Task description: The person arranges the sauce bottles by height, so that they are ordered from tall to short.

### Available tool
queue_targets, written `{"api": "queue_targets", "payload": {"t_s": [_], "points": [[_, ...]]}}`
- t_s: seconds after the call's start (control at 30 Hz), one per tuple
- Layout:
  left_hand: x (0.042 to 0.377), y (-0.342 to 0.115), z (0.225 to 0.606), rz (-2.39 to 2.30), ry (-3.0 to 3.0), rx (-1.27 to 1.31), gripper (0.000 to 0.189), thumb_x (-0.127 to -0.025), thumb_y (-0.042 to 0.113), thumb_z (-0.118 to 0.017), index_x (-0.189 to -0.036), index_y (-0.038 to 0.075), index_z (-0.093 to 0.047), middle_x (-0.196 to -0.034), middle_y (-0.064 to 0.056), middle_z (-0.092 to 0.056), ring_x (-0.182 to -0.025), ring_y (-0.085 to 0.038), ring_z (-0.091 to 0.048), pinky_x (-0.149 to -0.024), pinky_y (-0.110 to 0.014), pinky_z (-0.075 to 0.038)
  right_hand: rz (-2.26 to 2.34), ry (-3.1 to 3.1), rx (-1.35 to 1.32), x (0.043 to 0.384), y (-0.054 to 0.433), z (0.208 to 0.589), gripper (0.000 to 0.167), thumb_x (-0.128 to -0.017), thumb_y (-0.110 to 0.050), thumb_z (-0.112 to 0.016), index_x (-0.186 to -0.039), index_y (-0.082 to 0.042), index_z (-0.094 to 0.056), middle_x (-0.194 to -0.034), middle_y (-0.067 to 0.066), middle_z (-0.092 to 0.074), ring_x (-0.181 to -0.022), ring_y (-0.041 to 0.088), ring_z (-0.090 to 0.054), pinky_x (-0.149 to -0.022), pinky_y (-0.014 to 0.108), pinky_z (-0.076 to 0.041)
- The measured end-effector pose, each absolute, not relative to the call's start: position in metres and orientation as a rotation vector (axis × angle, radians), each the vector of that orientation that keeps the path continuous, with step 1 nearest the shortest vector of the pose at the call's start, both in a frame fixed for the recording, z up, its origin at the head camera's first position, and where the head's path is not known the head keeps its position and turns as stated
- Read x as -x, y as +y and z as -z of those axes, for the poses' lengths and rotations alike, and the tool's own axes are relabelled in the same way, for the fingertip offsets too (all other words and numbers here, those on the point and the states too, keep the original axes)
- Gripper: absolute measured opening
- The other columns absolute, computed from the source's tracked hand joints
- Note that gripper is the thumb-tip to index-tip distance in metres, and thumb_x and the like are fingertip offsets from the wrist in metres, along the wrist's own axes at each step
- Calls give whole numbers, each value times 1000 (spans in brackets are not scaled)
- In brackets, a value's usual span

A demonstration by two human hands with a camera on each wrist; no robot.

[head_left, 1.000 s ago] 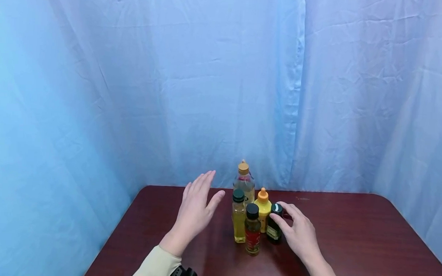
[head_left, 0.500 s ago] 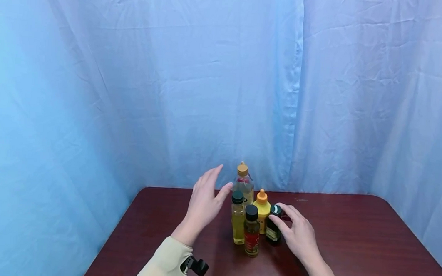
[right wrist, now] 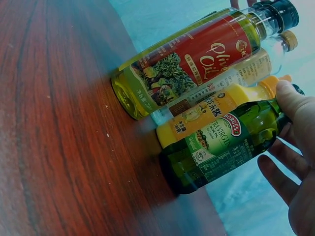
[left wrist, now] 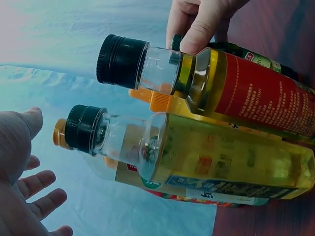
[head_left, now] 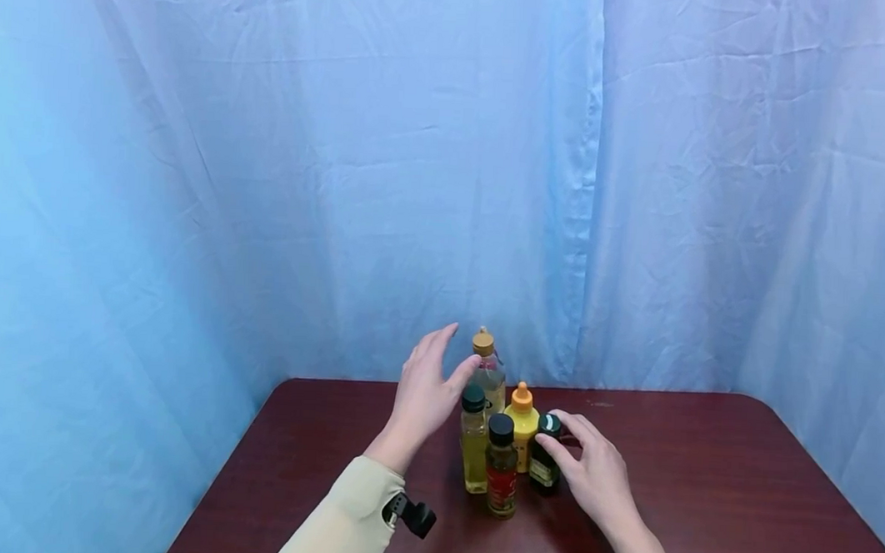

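Note:
My right hand (head_left: 596,472) pinches the neck of a dark green olive oil bottle (right wrist: 224,145), which stands upright on the table at the right of a tight cluster. My left hand (head_left: 423,397) has its fingers spread beside the cluster's left side and holds nothing. Nearest to it are a tall clear bottle with a gold cap (head_left: 491,383) and a yellow oil bottle with a dark green cap (head_left: 474,453). In front stands an olive oil bottle with a red label (head_left: 502,480). Between these and the green bottle is a yellow squeeze bottle with an orange tip (head_left: 522,431).
The dark red wooden table (head_left: 702,490) reaches back to a pale blue curtain (head_left: 417,183). Its rounded back corners show. A black device (head_left: 417,516) is strapped at the left wrist.
My left hand has moved right and slightly up, closer to the gold-capped bottle. My right hand stays at the green bottle, and the bottles stand as before.

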State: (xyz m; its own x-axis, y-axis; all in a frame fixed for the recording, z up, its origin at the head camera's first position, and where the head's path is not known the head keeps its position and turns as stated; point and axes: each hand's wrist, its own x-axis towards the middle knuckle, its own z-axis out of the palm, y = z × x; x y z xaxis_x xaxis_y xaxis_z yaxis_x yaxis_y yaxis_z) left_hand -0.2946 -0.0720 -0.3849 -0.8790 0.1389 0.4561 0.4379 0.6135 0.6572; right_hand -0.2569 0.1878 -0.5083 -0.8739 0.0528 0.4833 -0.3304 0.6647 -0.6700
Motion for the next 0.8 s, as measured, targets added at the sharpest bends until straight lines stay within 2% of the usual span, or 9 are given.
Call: {"api": "queue_targets", "payload": {"t_s": [0.2,0.47,0.8], "points": [[302,-62,384,1157,-2499,457,69,-110,49,-68,-168,17,-49,-166,-11,-51,-154,-35,-46,-125,-67,-33,-1090,-2408,-210,257,188,509,36,-102,-35,-83,-134,-18,-76,-114,-8,-74,-105,17,-74,-85,34,-64],[311,-53,387,1165,-2514,449,68,-109,47,-71,-166,17,-50,-161,-11,-56,-150,-36,-50,-122,-66,-36,-1101,-2383,-226,258,185,508,38,-102,-32,-84,-134,-13,-76,-112,-6,-74,-103,17,-74,-83,33,-65],[315,-50,388,1167,-2528,425,63,-109,45,-72,-163,17,-56,-148,-9,-64,-140,-36,-56,-118,-63,-41,-1123,-2381,-227,259,184,508,35,-102,-33,-84,-133,-19,-77,-112,-9,-73,-103,15,-73,-84,32,-65]]}}
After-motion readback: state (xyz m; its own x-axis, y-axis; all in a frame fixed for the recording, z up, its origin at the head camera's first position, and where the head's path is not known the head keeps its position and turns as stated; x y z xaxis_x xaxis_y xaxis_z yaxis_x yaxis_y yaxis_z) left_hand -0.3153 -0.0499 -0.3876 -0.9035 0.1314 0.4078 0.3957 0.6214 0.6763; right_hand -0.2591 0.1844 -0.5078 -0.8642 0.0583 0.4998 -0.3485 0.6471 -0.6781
